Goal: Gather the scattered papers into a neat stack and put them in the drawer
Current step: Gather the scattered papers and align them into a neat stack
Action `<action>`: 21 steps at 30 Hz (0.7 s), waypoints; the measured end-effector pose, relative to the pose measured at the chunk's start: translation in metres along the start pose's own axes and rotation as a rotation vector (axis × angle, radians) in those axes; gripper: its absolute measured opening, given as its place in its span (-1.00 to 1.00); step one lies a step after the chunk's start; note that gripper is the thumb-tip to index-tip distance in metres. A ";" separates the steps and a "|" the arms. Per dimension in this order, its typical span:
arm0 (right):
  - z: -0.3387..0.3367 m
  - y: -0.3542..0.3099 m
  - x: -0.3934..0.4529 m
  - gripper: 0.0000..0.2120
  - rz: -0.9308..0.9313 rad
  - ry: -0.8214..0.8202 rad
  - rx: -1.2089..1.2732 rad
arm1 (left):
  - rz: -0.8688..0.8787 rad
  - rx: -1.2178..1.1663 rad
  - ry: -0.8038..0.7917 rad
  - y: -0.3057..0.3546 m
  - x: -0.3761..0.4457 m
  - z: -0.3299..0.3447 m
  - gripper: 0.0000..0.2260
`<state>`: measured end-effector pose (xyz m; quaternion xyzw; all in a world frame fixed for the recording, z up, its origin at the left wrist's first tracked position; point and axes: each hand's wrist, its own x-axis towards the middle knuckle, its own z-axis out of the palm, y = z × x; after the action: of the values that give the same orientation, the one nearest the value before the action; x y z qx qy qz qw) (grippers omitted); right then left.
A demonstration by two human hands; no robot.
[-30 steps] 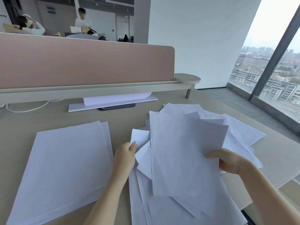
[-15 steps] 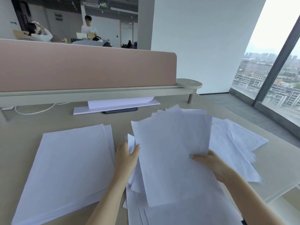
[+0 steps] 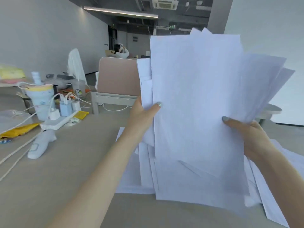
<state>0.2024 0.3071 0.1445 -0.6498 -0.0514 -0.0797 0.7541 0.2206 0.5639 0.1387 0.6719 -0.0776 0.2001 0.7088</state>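
— Papers (image 3: pixel 197 99): where are they?
— You hold an uneven sheaf upright above the table (image 3: pixel 65 170), its lower edges down among more sheets lying there.
— And your hands?
— Your left hand (image 3: pixel 143 114) pinches the left edge, thumb across the front. Your right hand (image 3: pixel 246 134) grips the right edge likewise, fingers hidden behind.

Raised papers (image 3: pixel 197 99) hide fingers of both hands, most of pink divider (image 3: pixel 118 76) and the desk behind; right sheets cut off by frame edge.
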 end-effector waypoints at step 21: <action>0.312 0.069 0.015 -0.60 0.080 -0.498 0.247 | 0.282 0.436 0.529 0.072 -0.037 -0.270 -0.80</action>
<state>0.2379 0.6242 0.1267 -0.5542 -0.2187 0.1191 0.7943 0.1167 0.8241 0.1680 0.7148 0.0611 0.4744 0.5102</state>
